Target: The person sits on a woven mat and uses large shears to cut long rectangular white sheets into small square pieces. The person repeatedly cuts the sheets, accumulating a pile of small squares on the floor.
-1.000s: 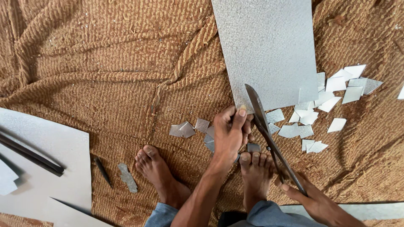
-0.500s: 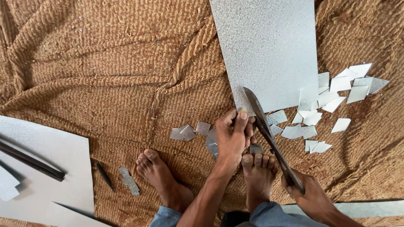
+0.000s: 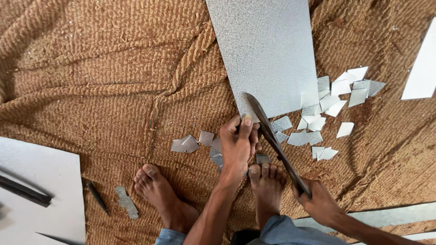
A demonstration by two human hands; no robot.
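Observation:
A large grey metal sheet (image 3: 265, 54) lies on the brown woven mat, running off the top edge. My left hand (image 3: 237, 144) pinches the sheet's near corner, thumb on top. My right hand (image 3: 319, 202) grips the handle of long dark metal shears (image 3: 272, 138), whose blades reach up to the sheet's near edge beside my left thumb. Small cut metal squares (image 3: 318, 120) are scattered right of the shears, and a few more metal pieces (image 3: 190, 144) lie to the left. My right foot (image 3: 268, 186) rests just below the left hand, by a small offcut (image 3: 262, 159).
My left foot (image 3: 159, 193) is planted on the coir mat (image 3: 91, 81). A pale sheet (image 3: 41, 190) at the lower left carries dark bars (image 3: 25, 193). A dark pointed tool (image 3: 96, 196) and a metal strip (image 3: 126, 202) lie beside it. Another white sheet (image 3: 422, 68) shows at right.
The shears and both hands have stayed at the sheet's near corner. The view has shifted slightly; the grip looks the same.

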